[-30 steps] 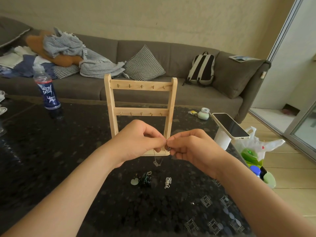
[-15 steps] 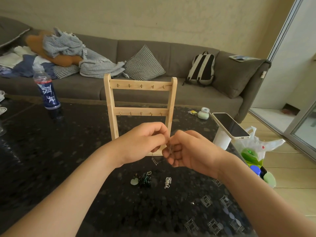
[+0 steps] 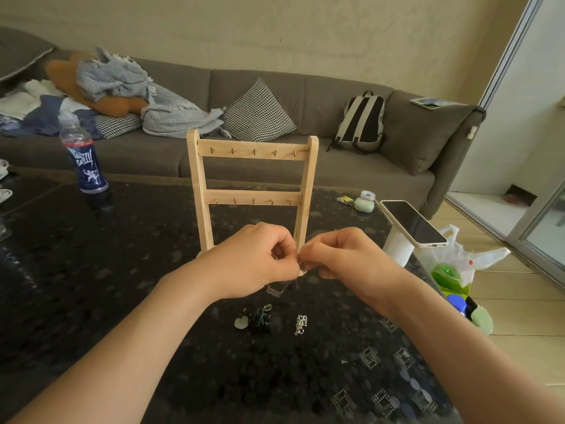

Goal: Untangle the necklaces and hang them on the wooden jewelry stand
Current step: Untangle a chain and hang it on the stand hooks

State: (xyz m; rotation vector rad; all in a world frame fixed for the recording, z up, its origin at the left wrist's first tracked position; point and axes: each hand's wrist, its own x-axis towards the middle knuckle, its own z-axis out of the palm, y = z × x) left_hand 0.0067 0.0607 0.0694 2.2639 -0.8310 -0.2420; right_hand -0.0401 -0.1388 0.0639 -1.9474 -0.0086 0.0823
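Necklace (image 3: pixel 276 291) mostly hidden where left hand (image 3: pixel 253 260) and right hand (image 3: pixel 347 260) pinch it

Open gaps through wooden stand (image 3: pixel 252 153); bottle (image 3: pixel 87 166) well left

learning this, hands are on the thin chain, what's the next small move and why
Probably ease the left hand and right hand apart to straighten the chain: both pinch it close together, a loop sags below, the stand is bare.

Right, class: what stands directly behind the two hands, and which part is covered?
The wooden stand rises behind the left hand and right hand, its hooks all bare. Its foot is hidden by the hands, which pinch a thin chain.
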